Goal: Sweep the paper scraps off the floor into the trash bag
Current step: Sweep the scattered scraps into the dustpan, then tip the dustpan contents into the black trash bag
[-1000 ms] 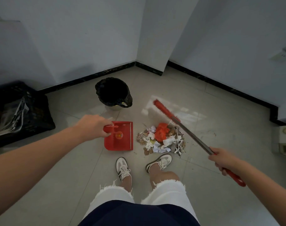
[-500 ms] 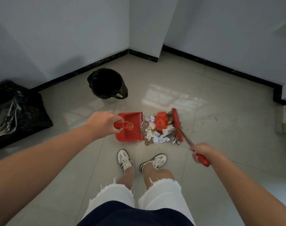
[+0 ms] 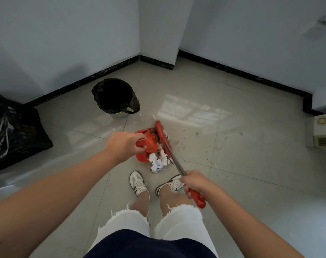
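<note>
My left hand point(image 3: 125, 144) grips the handle of a red dustpan point(image 3: 140, 158) that rests on the tiled floor in front of my feet. My right hand point(image 3: 194, 181) holds a red broom point(image 3: 172, 158) by its metal shaft; the red brush head lies against the dustpan's right side. White and red paper scraps point(image 3: 158, 161) are heaped on the dustpan and spill off its near edge onto the floor. A bin lined with a black trash bag point(image 3: 114, 95) stands open beyond the dustpan, to the left.
A full black bag point(image 3: 13, 131) lies on the floor at the left wall. A white appliance point(image 3: 324, 135) stands at the right edge. My two shoes point(image 3: 138, 183) are just behind the pile. Small dark specks dot the tiles right of the dustpan. Walls form a corner ahead.
The broom came down from a raised position and swept left, pushing the scrap pile onto the dustpan. The tiles where the pile lay now show only specks.
</note>
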Tool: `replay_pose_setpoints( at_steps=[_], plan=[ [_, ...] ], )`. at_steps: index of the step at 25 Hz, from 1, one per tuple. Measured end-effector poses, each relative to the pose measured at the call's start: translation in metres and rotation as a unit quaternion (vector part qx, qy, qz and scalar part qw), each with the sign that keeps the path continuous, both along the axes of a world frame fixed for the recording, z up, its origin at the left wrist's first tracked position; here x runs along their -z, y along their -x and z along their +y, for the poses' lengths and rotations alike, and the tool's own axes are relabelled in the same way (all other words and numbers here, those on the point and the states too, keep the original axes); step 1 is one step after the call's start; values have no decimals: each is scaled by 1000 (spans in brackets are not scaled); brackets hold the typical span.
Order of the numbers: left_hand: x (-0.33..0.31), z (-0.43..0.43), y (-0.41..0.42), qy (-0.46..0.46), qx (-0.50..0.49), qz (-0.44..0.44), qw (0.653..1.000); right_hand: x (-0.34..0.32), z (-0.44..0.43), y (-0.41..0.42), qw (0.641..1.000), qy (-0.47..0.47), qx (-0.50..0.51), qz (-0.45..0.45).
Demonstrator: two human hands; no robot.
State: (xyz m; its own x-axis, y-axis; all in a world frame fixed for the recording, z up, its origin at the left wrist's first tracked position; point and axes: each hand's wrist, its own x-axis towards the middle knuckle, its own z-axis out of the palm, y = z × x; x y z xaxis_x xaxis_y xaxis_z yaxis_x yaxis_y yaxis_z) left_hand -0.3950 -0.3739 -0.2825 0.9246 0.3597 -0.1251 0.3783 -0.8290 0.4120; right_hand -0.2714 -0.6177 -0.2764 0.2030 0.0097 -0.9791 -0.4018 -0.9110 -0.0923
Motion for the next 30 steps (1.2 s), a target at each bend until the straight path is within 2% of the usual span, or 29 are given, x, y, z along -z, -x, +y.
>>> replay_pose_setpoints(
  at_steps=[3,6,9,12,15,18,21,28,30],
  plan=[
    [-4,17,3,2,-10,15,1000,-17,0,-5,998,-19,49,28],
    [-10,24,11,21,-18,51,998,-36,-22,-32,996,-29,84,18],
    [-16,19,1,49,-22,191,980,-53,-45,-51,998,-11,68,-15],
    [-15,13,-10,35,-5,254,966,-57,-52,-57,997,11,43,-57],
    [-19,0,-9,28,11,224,974,-51,-54,-63,996,23,32,-84],
    [-36,0,3,25,-28,161,986,-49,-57,-79,995,22,62,-73],
    [-60,9,21,37,-68,137,987,-50,-71,-99,995,25,79,-55],
    [-128,4,72,-3,-101,63,993,-45,-99,-136,998,32,35,-51],
    [-150,-6,79,11,-140,37,989,-44,-108,-148,998,30,33,-47]
  ],
)
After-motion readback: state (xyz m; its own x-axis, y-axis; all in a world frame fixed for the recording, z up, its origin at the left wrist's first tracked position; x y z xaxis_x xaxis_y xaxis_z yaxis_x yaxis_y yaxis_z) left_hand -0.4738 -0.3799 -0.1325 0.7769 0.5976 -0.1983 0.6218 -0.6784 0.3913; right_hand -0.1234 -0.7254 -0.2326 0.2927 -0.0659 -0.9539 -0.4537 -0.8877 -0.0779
